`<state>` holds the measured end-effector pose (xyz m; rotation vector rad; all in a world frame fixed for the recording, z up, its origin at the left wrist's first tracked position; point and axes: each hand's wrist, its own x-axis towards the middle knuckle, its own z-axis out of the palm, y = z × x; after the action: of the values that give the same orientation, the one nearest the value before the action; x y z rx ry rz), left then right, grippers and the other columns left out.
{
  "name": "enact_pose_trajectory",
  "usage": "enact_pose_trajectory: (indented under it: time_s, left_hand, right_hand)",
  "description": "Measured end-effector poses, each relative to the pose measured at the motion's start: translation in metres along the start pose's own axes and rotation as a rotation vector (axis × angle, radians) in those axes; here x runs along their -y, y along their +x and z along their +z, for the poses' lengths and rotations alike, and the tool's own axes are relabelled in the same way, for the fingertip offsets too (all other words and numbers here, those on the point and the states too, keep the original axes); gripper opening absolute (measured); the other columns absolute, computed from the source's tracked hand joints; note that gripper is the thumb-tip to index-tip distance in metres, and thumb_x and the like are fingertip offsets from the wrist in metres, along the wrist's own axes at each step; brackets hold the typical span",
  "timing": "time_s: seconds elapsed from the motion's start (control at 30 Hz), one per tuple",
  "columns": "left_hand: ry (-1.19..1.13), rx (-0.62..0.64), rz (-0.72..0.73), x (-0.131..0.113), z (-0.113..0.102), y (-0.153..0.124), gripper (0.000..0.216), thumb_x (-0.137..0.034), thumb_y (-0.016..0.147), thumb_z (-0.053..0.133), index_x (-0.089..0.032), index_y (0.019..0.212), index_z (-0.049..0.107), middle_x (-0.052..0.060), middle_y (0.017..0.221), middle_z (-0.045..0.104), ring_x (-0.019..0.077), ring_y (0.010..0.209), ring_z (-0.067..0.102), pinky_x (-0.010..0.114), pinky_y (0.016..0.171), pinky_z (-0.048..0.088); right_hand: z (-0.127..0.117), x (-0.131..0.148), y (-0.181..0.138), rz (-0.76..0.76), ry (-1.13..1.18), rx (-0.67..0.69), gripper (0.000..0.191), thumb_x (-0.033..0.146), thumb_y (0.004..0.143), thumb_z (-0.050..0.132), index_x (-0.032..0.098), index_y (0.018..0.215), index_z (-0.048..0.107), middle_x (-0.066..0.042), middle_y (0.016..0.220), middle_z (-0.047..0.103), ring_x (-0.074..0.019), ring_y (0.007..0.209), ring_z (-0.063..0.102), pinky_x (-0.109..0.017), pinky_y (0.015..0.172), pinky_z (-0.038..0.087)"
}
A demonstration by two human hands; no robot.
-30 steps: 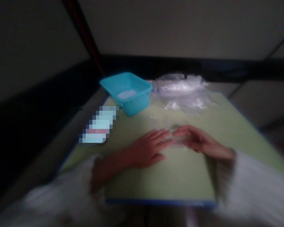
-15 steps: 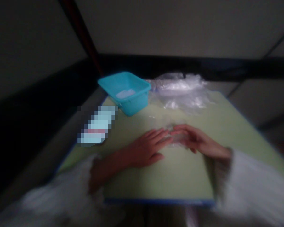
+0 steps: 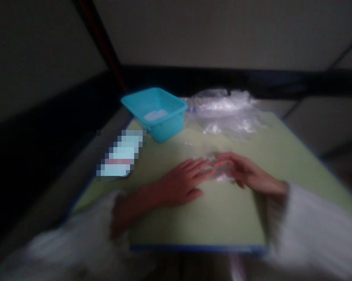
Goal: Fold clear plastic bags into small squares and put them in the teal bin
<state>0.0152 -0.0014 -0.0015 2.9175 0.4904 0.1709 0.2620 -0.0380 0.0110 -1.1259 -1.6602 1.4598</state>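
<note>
My left hand point(image 3: 185, 182) lies palm down with its fingers stretched out, the fingertips on or just over a piece of clear plastic film point(image 3: 224, 176). On the other side, my right hand point(image 3: 242, 169) is turned partly on its edge, its fingers extended toward the left fingertips. The film lies between and beneath both hands, and its outline is hard to make out against the table. Whether the right fingers press on it is blurred. Both forearms are in white, fluffy sleeves.
A turquoise basket point(image 3: 168, 127) with white pieces inside stands at the back left. Beside it is a heap of shiny clear plastic bags point(image 3: 225, 111). A pixelated phone-like object point(image 3: 121, 154) lies at the left. The yellow-green table point(image 3: 199, 226) has a blue edge.
</note>
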Motion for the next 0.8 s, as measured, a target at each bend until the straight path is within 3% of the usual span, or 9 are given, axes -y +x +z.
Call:
enact_pose_trajectory:
  time_s: [0.33,0.7,0.8]
  left_hand:
    - [0.015,-0.010,0.010,0.0006,0.0011,-0.0002,0.059,-0.041,0.092,0.043,-0.016,0.143,0.028,0.014,0.151,0.025,0.0271,0.141,0.017,0.046,0.113,0.016]
    - [0.015,0.002,0.008,0.0015,0.0022,-0.0001,0.060,-0.042,0.092,0.042,-0.016,0.143,0.027,0.014,0.151,0.023,0.0274,0.141,0.016,0.047,0.113,0.015]
    - [0.020,0.019,0.005,0.0012,0.0015,0.0002,0.061,-0.041,0.092,0.042,-0.014,0.144,0.025,0.015,0.152,0.021,0.0276,0.141,0.015,0.047,0.113,0.014]
  right_hand:
    - [0.0019,0.0043,-0.0011,-0.007,0.099,0.125,0.052,0.014,0.084,0.056,0.026,0.131,0.039,-0.011,0.131,0.052,-0.0078,0.070,0.059,-0.011,0.040,0.044]
    - [-0.0001,0.0019,0.0008,-0.040,0.072,0.165,0.055,0.013,0.084,0.056,0.026,0.134,0.037,-0.010,0.127,0.053,-0.0113,0.080,0.062,-0.011,0.041,0.045]
    - [-0.0006,0.0028,0.0007,-0.032,0.047,0.165,0.054,0.014,0.085,0.057,0.026,0.134,0.037,-0.008,0.123,0.055,-0.0096,0.074,0.061,-0.012,0.042,0.046]
